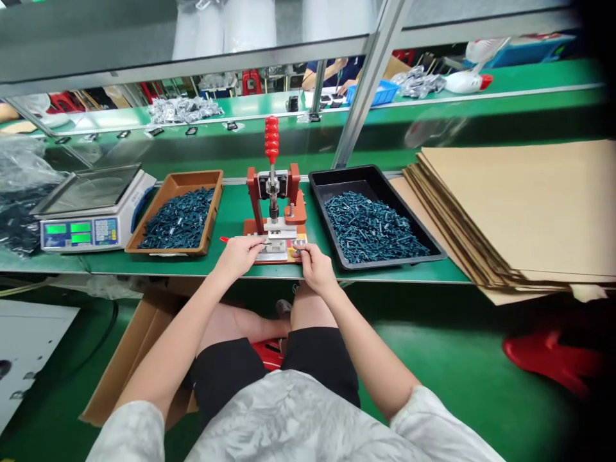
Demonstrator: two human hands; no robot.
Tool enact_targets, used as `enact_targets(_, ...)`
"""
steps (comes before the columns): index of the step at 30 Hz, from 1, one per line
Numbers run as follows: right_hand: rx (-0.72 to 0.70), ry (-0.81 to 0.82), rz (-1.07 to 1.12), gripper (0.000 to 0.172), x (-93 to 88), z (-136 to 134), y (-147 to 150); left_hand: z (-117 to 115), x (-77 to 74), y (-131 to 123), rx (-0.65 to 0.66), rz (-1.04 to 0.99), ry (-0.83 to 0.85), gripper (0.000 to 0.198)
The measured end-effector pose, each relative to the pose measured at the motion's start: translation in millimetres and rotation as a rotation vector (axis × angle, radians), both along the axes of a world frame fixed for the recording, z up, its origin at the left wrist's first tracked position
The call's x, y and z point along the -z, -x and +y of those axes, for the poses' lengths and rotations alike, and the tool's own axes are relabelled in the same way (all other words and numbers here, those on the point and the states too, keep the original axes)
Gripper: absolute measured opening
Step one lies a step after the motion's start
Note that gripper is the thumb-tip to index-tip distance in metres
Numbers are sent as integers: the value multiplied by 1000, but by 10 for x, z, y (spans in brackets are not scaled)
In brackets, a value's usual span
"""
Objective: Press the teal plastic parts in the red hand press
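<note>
My left hand is closed at the front left of a red hand press. A slim tool with a red end sticks out behind its fingers, and the fingertips reach the press's metal fixture. At the right side of the fixture, my right hand pinches with thumb and forefinger; a tiny dark piece seems to be there, too small to name. The press's red ribbed handle stands upright. A brown tray on the left and a black tray on the right hold many small dark teal parts.
A digital scale and a plastic bag of dark parts stand at the left. Stacked cardboard sheets overhang the bench edge at right. Behind a metal post, a person works by a blue basket.
</note>
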State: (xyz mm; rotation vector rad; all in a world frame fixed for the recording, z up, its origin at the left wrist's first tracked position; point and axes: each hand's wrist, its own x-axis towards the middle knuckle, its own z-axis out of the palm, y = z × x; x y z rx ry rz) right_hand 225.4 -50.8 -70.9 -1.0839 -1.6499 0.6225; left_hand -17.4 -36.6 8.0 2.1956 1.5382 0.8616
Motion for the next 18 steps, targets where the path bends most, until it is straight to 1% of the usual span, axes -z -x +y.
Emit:
enact_targets(3, 121, -149, -17, 18, -13, 18, -6, 123, -9, -33, 109, 83, -26, 19)
enact_targets(5, 157, -169, -25, 17, -25, 31, -22, 163, -19, -42, 149, 117, -52, 20)
enact_targets(7, 141, -123, -26, 17, -11, 38, -32, 178, -26, -61, 138, 147, -70, 20)
enact_targets(9, 121, -54, -25, 17, 29, 35, -29, 180, -28, -92, 93, 183, -57, 19)
enact_targets(11, 110, 22, -1, 17, 83, 23, -14, 180, -24, -125, 23, 197, 5, 18)
enact_targets(14, 103, 125, 79, 17, 146, 7, 18, 193, -7, -159, -98, 167, 88, 18)
enact_targets(16, 97, 188, 158, 21, 159, 6, 40, 221, 14, -181, -113, 183, 72, 18)
enact_targets(18, 75, 228, 220, 24, 143, 9, 55, 261, 39, -216, -80, 236, 52, 19)
